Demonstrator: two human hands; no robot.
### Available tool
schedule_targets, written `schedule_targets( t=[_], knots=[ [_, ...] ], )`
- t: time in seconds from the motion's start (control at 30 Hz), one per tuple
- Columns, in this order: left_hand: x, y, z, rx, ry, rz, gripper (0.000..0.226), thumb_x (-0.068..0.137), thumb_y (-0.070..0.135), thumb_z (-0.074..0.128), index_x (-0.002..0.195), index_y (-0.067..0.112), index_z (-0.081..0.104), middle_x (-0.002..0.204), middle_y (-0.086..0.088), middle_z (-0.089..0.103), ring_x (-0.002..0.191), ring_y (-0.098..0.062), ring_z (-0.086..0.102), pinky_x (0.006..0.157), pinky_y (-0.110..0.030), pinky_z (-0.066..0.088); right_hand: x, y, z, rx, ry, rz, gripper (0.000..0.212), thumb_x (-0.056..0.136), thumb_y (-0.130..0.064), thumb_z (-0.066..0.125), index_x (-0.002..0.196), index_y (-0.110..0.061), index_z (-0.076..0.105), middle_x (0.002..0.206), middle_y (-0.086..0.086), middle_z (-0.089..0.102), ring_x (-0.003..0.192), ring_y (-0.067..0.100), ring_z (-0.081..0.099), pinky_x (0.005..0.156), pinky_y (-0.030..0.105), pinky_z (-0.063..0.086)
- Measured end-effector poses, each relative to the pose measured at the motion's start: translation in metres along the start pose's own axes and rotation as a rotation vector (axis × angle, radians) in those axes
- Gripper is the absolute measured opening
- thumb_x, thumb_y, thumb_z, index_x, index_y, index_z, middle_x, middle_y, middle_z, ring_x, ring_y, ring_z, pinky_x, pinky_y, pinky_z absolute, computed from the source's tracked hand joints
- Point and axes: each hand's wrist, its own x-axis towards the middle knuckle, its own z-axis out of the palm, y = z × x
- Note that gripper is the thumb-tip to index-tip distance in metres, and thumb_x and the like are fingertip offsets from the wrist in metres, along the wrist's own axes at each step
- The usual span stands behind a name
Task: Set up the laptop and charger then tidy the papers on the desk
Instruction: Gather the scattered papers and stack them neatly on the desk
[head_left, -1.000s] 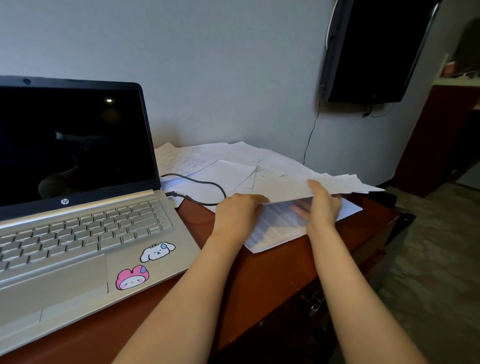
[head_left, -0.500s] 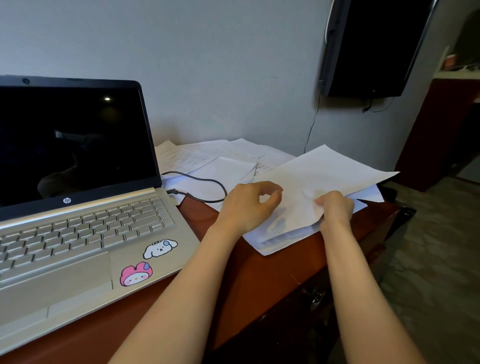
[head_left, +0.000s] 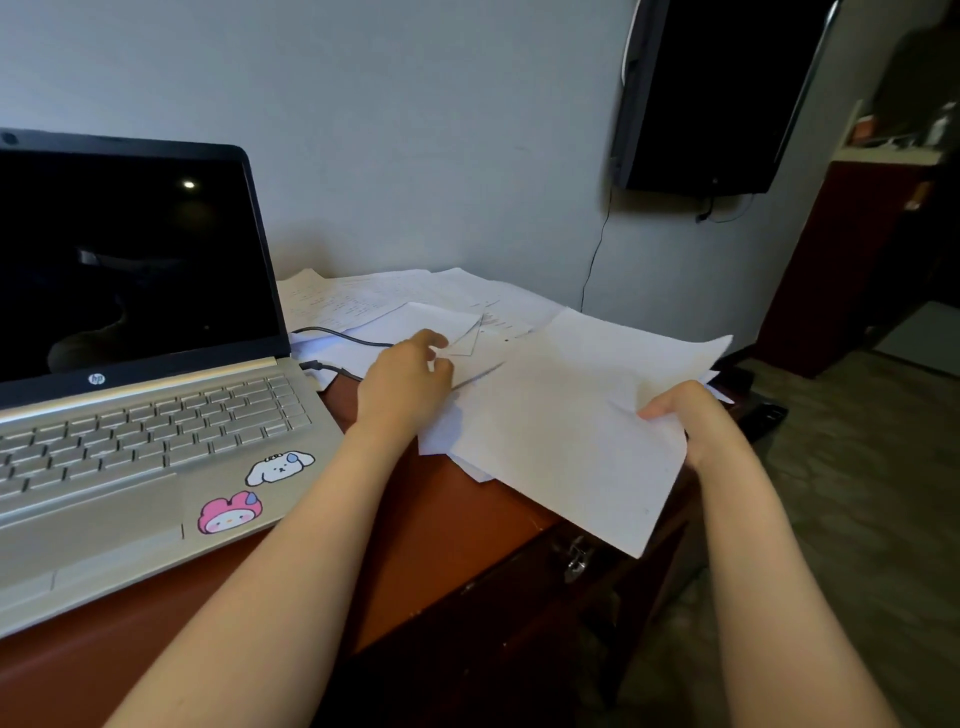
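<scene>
An open silver laptop (head_left: 156, 426) with a dark screen stands on the left of the red-brown desk (head_left: 436, 540). A black charger cable (head_left: 337, 338) runs from its right side over loose white papers (head_left: 363, 306) spread at the back. My right hand (head_left: 680, 421) grips the right edge of a stack of white sheets (head_left: 566, 426) that is lifted and hangs past the desk's front edge. My left hand (head_left: 405, 384) sits at the stack's left side with curled fingers by a folded sheet (head_left: 457, 332); what it pinches is unclear.
A dark television (head_left: 711, 93) hangs on the grey wall at upper right, with a thin cable dropping below it. A dark red cabinet (head_left: 852, 260) stands far right. The desk's right edge drops to a patterned floor (head_left: 857, 519). A metal latch (head_left: 574, 558) shows on the desk front.
The stack in my right hand has swung toward me and to the right, now overhanging the desk front. My left hand has shifted back toward the folded sheet near the cable.
</scene>
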Motion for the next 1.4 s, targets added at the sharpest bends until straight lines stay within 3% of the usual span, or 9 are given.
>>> schedule_targets(
  t=[0.3, 0.37, 0.6, 0.87, 0.97, 1.1, 1.2, 1.3, 1.4],
  knots=[
    [-0.006, -0.001, 0.002, 0.092, -0.049, 0.03, 0.034, 0.09, 0.017, 0.045, 0.122, 0.023, 0.057, 0.122, 0.0, 0.061, 0.113, -0.023, 0.053, 0.089, -0.03, 0.041, -0.008, 0.006, -0.008, -0.018, -0.213, -0.026, 0.029, 0.08, 0.013, 0.047, 0.102, -0.003, 0.057, 0.09, 0.012, 0.061, 0.08, 0.029, 0.059, 0.071, 0.031, 0.048],
    [-0.007, -0.001, 0.003, 0.126, -0.084, 0.05, 0.035, 0.09, 0.016, 0.046, 0.123, 0.022, 0.056, 0.124, -0.001, 0.06, 0.115, -0.023, 0.053, 0.089, -0.029, 0.041, -0.007, 0.006, -0.003, -0.054, -0.161, -0.074, 0.027, 0.081, 0.012, 0.052, 0.105, -0.001, 0.056, 0.086, 0.012, 0.06, 0.072, 0.026, 0.058, 0.062, 0.026, 0.049],
    [-0.007, -0.003, 0.002, 0.12, -0.096, 0.035, 0.034, 0.091, 0.017, 0.046, 0.123, 0.021, 0.057, 0.127, -0.003, 0.058, 0.116, -0.024, 0.052, 0.091, -0.03, 0.042, -0.003, 0.022, 0.012, -0.08, 0.292, -0.256, 0.03, 0.084, 0.001, 0.054, 0.113, -0.002, 0.052, 0.117, 0.015, 0.06, 0.103, 0.031, 0.057, 0.076, 0.031, 0.044],
    [-0.007, -0.001, 0.003, 0.103, -0.061, 0.05, 0.031, 0.093, 0.022, 0.042, 0.121, 0.022, 0.057, 0.128, -0.003, 0.057, 0.114, -0.025, 0.052, 0.087, -0.032, 0.042, -0.007, 0.013, 0.043, -0.323, 0.288, -0.225, 0.063, 0.087, -0.02, 0.056, 0.137, 0.001, 0.025, 0.14, 0.018, 0.03, 0.123, 0.036, 0.038, 0.091, 0.036, 0.04],
    [-0.009, 0.002, 0.004, 0.111, -0.061, 0.081, 0.032, 0.094, 0.021, 0.042, 0.122, 0.022, 0.057, 0.128, -0.003, 0.056, 0.114, -0.025, 0.051, 0.085, -0.031, 0.041, -0.006, 0.005, 0.045, -0.072, 0.3, -0.117, 0.064, 0.083, -0.013, 0.059, 0.137, 0.0, 0.026, 0.141, 0.016, 0.027, 0.122, 0.034, 0.041, 0.094, 0.043, 0.045],
    [-0.013, 0.007, 0.009, 0.124, -0.11, 0.113, 0.032, 0.094, 0.021, 0.043, 0.123, 0.022, 0.056, 0.126, -0.005, 0.057, 0.114, -0.025, 0.052, 0.087, -0.032, 0.043, -0.006, -0.003, 0.038, 0.424, 0.194, -0.049, 0.053, 0.075, 0.003, 0.053, 0.126, 0.003, 0.039, 0.118, 0.017, 0.051, 0.094, 0.031, 0.057, 0.066, 0.033, 0.05],
    [-0.014, 0.008, 0.013, 0.159, -0.174, 0.133, 0.034, 0.094, 0.021, 0.043, 0.126, 0.02, 0.055, 0.126, -0.008, 0.057, 0.116, -0.026, 0.052, 0.09, -0.032, 0.043, -0.007, -0.007, 0.039, 0.452, 0.135, -0.031, 0.033, 0.074, 0.005, 0.052, 0.106, -0.001, 0.045, 0.108, 0.015, 0.054, 0.093, 0.032, 0.058, 0.082, 0.041, 0.052],
    [-0.014, 0.004, 0.012, 0.189, -0.194, 0.103, 0.034, 0.094, 0.022, 0.045, 0.127, 0.021, 0.054, 0.125, -0.009, 0.057, 0.116, -0.027, 0.051, 0.09, -0.032, 0.042, -0.012, -0.006, 0.044, 0.331, 0.124, -0.118, 0.011, 0.075, 0.004, 0.053, 0.084, -0.001, 0.048, 0.1, 0.015, 0.053, 0.086, 0.029, 0.055, 0.07, 0.034, 0.048],
    [-0.013, -0.002, 0.011, 0.196, -0.186, 0.079, 0.034, 0.093, 0.022, 0.046, 0.126, 0.021, 0.054, 0.125, -0.009, 0.057, 0.117, -0.027, 0.051, 0.091, -0.034, 0.043, -0.015, -0.007, 0.048, 0.276, 0.122, -0.099, 0.028, 0.068, -0.002, 0.057, 0.094, -0.001, 0.047, 0.118, 0.015, 0.052, 0.1, 0.034, 0.058, 0.076, 0.039, 0.049]
  ],
)
